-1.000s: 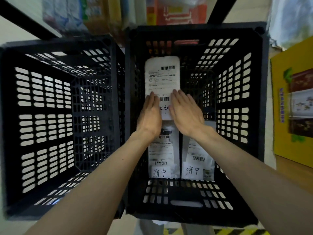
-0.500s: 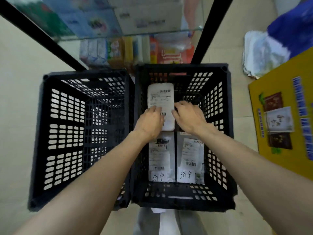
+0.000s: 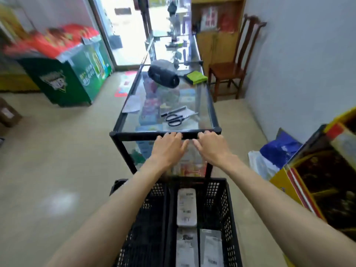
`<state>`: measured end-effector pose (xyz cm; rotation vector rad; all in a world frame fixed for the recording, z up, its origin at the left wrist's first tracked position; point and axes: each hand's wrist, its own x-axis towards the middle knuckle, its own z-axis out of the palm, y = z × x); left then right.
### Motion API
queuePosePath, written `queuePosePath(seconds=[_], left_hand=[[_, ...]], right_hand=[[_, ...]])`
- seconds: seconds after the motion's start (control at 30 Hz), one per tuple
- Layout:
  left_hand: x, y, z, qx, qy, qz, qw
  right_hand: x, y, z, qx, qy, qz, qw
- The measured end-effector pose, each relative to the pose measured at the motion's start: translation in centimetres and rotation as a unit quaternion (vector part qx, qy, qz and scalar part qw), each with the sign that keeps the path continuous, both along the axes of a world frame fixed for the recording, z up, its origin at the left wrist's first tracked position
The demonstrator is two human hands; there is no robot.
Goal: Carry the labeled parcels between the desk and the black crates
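Two black crates stand side by side on the floor at the bottom of the view. The right crate [image 3: 229,205] holds three white labeled parcels: one [image 3: 186,208] at its far end and two more [image 3: 211,249] lying nearer me. The left crate [image 3: 142,228] shows nothing inside. My left hand [image 3: 167,147] and my right hand [image 3: 211,146] are raised above the crates, side by side, palms down, fingers relaxed and holding nothing. Their fingertips line up with the near black edge of the glass-topped desk [image 3: 127,134]; I cannot tell whether they touch it.
On the desk lie black scissors [image 3: 174,118], a black cylindrical speaker [image 3: 163,76] and a green cloth [image 3: 195,77]. A wooden chair [image 3: 228,71] stands beyond on the right, a green cooler [image 3: 63,79] on the left. Yellow boxes [image 3: 316,182] and a blue bag [image 3: 279,149] sit close on the right.
My hands let go of the far parcel, which stays in the right crate, and rose toward the desk's edge. My head lifted from the crates to the desk and room.
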<state>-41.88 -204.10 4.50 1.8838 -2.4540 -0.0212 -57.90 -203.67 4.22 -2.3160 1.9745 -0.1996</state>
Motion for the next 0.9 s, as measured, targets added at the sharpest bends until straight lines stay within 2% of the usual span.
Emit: queuePosePath(seconds=[0.17, 0.3, 0.47, 0.63, 0.8, 0.9], left_hand=[[0.6, -0.2, 13.9, -0.069, -0.002, 0.025, 0.997], [1.1, 0.1, 20.3, -0.079, 0.032, 0.057, 0.995], [2.6, 1.6, 23.0, -0.094, 0.025, 0.087, 0.991], [7.8, 6.2, 24.6, -0.116, -0.014, 0.155, 0.981], [16.5, 14.4, 25.5, -0.120, -0.023, 0.271, 0.955], [23.1, 21.7, 26.5, -0.125, -0.009, 0.347, 0.930]], right_hand=[[-0.7, -0.4, 14.4, -0.082, 0.004, 0.009, 0.997], [-1.4, -0.4, 20.9, -0.137, 0.002, 0.023, 0.990], [-0.5, -0.2, 23.7, -0.146, 0.026, 0.091, 0.985], [3.8, 0.9, 25.0, -0.154, 0.028, 0.180, 0.971], [13.8, 4.1, 26.3, -0.185, 0.010, 0.274, 0.944], [22.3, 8.7, 27.5, -0.200, -0.023, 0.356, 0.913]])
